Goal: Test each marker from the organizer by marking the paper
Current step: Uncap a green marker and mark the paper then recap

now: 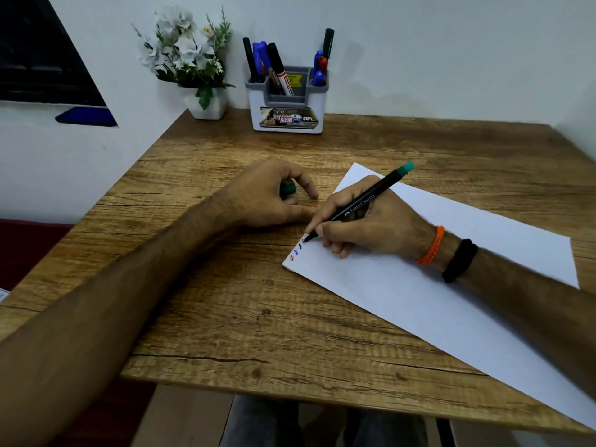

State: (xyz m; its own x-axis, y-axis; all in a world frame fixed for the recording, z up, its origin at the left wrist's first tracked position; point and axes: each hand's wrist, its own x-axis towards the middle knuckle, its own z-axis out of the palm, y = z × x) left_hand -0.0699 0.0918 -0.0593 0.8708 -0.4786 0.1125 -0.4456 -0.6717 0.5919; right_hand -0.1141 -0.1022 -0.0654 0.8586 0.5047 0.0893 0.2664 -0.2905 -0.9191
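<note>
My right hand (pixel 371 221) grips a black marker with a green end (pixel 364 201), its tip touching the near left corner of the white paper (pixel 451 285). Small red, blue and dark marks (pixel 296 251) sit in a row on that corner. My left hand (pixel 267 195) rests on the table just left of the paper, its fingers curled round a green cap (pixel 288 189). The white and grey organizer (pixel 288 101) stands at the back of the table with several black, blue, red and green markers upright in it.
A white pot of artificial flowers (pixel 206 101) stands left of the organizer against the wall. The wooden table (pixel 225 301) ends close to me and at the left. A dark board (pixel 38 59) with a blue eraser (pixel 87 117) hangs on the left wall.
</note>
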